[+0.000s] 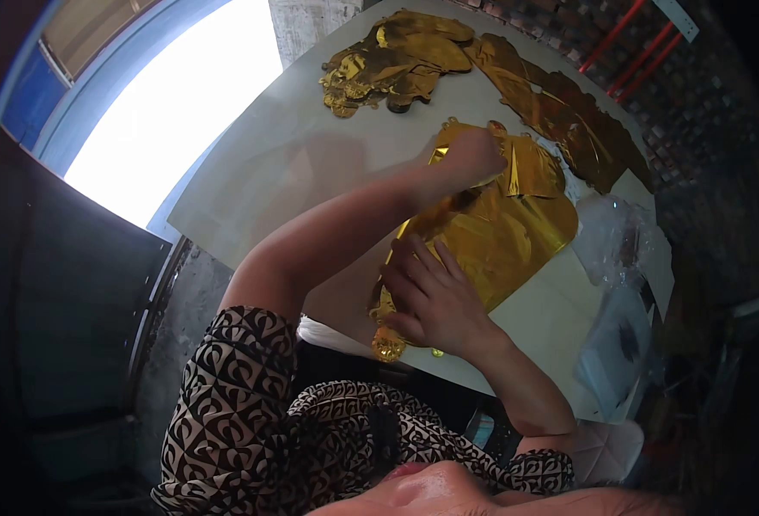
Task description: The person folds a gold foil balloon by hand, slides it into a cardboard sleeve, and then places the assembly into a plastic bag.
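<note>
A large shiny gold foil piece (517, 241) lies across the middle of the pale table, with smaller folded gold parts at its upper end. My left hand (474, 157) is closed at the upper part of the foil; whatever its fingers pinch is hidden. Lower down, my right hand (435, 297) rests with spread fingers on the foil's near left side. A round crinkled gold end (387, 344) sticks out at the table's near edge, just left of my right hand.
Flat gold foil pieces lie in one pile (397, 64) at the far side and another (569, 120) at the far right. Clear plastic bags (616, 236) sit on the right of the table (250, 172). A bright window opening is at the left.
</note>
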A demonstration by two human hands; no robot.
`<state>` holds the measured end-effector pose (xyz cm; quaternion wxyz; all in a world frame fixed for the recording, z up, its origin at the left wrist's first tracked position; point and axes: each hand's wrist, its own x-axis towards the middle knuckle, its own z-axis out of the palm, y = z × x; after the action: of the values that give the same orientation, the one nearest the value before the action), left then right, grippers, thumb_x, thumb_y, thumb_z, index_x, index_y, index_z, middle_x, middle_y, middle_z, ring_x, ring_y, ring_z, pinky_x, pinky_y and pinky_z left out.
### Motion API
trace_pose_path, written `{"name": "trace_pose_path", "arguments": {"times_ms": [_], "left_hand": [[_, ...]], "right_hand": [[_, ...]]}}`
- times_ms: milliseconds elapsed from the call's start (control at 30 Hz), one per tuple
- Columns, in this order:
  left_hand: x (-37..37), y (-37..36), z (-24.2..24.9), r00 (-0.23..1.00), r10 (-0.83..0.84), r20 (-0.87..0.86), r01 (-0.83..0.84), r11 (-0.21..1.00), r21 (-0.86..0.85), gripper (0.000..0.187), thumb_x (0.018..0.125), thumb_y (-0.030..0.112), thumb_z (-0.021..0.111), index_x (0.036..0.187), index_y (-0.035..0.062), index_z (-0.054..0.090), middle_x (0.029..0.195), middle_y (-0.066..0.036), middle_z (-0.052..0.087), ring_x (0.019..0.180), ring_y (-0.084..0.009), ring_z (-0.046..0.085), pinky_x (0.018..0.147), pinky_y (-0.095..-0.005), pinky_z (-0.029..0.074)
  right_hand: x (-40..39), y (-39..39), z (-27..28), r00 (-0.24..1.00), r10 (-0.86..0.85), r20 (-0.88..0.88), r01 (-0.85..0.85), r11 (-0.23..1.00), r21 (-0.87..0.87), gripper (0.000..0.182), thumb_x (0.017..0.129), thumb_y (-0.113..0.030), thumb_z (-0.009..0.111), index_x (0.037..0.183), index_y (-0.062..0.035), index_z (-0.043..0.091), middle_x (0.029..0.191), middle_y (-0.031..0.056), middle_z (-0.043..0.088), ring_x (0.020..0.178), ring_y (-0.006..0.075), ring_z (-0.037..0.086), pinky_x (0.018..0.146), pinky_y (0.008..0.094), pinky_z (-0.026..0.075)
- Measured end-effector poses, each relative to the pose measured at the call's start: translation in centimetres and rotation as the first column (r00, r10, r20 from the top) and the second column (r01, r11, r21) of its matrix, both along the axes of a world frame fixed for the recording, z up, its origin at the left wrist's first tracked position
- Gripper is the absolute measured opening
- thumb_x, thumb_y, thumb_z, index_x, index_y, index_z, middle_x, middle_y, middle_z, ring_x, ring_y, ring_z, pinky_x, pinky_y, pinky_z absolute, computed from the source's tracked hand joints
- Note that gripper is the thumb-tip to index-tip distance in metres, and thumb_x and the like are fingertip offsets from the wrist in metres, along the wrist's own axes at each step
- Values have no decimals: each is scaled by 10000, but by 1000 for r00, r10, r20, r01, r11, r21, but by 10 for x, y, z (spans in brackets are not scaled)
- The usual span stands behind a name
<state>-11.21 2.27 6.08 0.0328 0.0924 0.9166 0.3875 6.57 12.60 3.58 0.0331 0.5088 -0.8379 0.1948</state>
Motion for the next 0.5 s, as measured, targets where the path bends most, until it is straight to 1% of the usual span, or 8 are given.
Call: {"name": "trace_pose_path", "arguments": {"times_ms": [67, 200, 267, 333, 400, 433, 467, 500], "left_hand": [[-14, 7, -25, 988, 21, 154, -65, 957, 284, 310, 911, 315, 602, 965, 11, 627, 812, -123, 733, 649, -209, 722, 709, -351, 568], [1, -4, -17, 965, -21, 260, -79, 927, 368, 292, 912, 295, 637, 996, 15, 637, 856, -115, 734, 742, -234, 731, 768, -368, 567], [34, -26, -4, 980, 9, -200, 55, 948, 313, 179, 887, 163, 610, 926, 3, 679, 875, -153, 717, 797, -278, 707, 761, -397, 558], [45, -52, -14, 946, -33, -323, 35, 999, 0, 201, 889, 172, 642, 1019, 21, 667, 1083, -135, 695, 927, -288, 686, 835, -410, 534], [67, -82, -26, 871, -246, -426, 216, 969, -117, 327, 916, 189, 628, 1222, 73, 635, 1397, -138, 559, 1236, -311, 575, 999, -405, 484], [76, -92, -32, 870, -259, -419, 231, 966, -119, 327, 916, 189, 628, 1222, 73, 635, 1397, -138, 559, 1236, -311, 575, 999, -405, 484], [84, -99, -40, 831, -321, -453, 265, 946, -186, 369, 933, 222, 611, 1268, 66, 604, 1433, -151, 515, 1303, -334, 501, 1062, -431, 424], [92, -105, -45, 789, -382, -482, 292, 922, -252, 413, 950, 255, 595, 1314, 59, 572, 1468, -164, 471, 1370, -357, 428, 1126, -458, 363]], "right_hand": [[0, 0, -2, 1000, 1, 8, -1, 1000, 2, 658, 805, -398, 729, 1354, -80, 554, 1427, 148, 482, 1414, 356, 371, 1176, 557, 247], [-1, 1, -8, 1000, 2, -17, -1, 998, 56, 605, 829, -387, 717, 1322, -67, 574, 1406, 152, 511, 1398, 339, 396, 1182, 540, 250], [0, 1, -8, 1000, -9, -9, 10, 999, 51, 586, 839, -382, 711, 1314, -66, 580, 1399, 151, 520, 1390, 338, 406, 1181, 535, 256], [-1, 2, -9, 1000, 5, -11, -5, 1000, 12, 564, 854, -370, 705, 1308, -59, 580, 1403, 150, 517, 1371, 343, 430, 1175, 534, 269], [-7, 10, -7, 1000, -4, -9, 4, 1000, 6, 555, 872, -376, 690, 1307, -50, 580, 1412, 164, 507, 1369, 347, 427, 1171, 523, 275], [-8, 14, -3, 1000, 5, -15, -5, 1000, 13, 547, 890, -383, 676, 1307, -41, 579, 1422, 179, 496, 1367, 351, 424, 1167, 511, 280], [-10, 24, 0, 1000, -5, -10, 5, 1000, 12, 547, 890, -383, 676, 1307, -41, 579, 1422, 179, 496, 1367, 351, 424, 1167, 511, 280], [-11, 36, 7, 993, -111, -41, 113, 993, 43, 554, 886, -377, 682, 1315, -44, 572, 1433, 183, 489, 1373, 357, 420, 1165, 512, 284]]}}
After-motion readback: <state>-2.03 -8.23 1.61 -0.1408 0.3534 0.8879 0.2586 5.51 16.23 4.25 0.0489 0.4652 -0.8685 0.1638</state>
